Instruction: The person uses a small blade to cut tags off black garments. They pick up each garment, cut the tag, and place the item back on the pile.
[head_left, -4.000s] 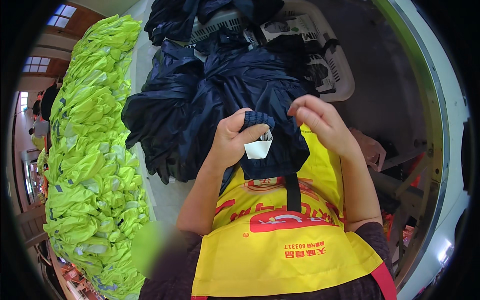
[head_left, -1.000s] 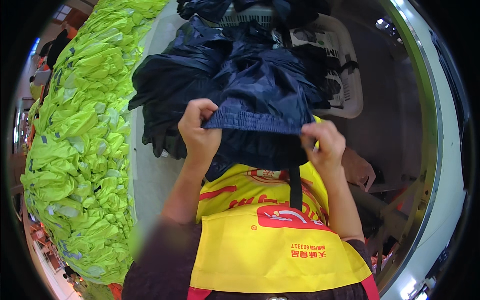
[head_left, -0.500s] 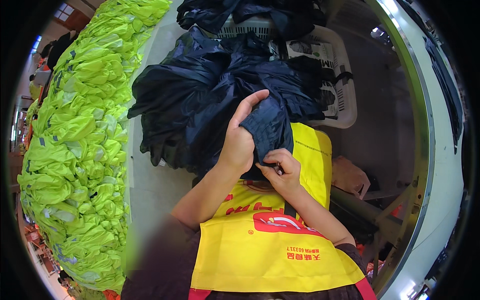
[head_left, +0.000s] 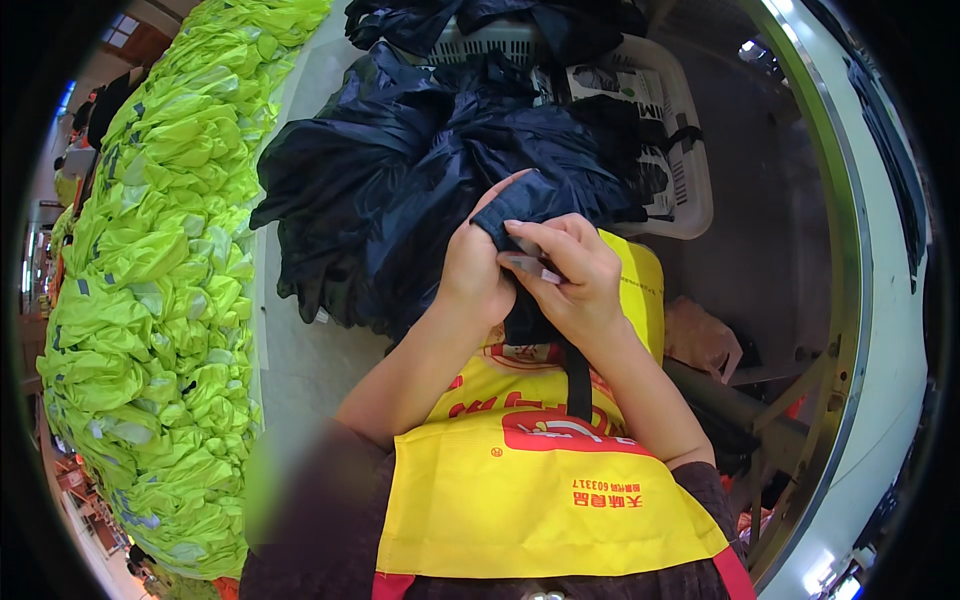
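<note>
A dark navy garment [head_left: 390, 180] of thin, shiny cloth lies bunched in front of me on the table. My left hand [head_left: 472, 275] holds up its gathered cuff, with the fingers mostly hidden behind the cloth. My right hand [head_left: 585, 270] is closed round small metal thread snips [head_left: 535, 267], which are partly covered by the fingers. Its fingertips and the snips meet the cuff's edge, close beside my left palm.
A long heap of bright yellow-green garments [head_left: 160, 300] runs along the left. Behind the navy cloth stands a white plastic basket [head_left: 690, 190] with printed packaging and more dark garments. I wear a yellow apron [head_left: 480, 520]. A metal-edged table [head_left: 880, 380] curves along the right.
My right hand has moved up along the cuff, bringing the snips into clearer view. My left hand has turned slightly, and its thumb no longer sticks up as far.
</note>
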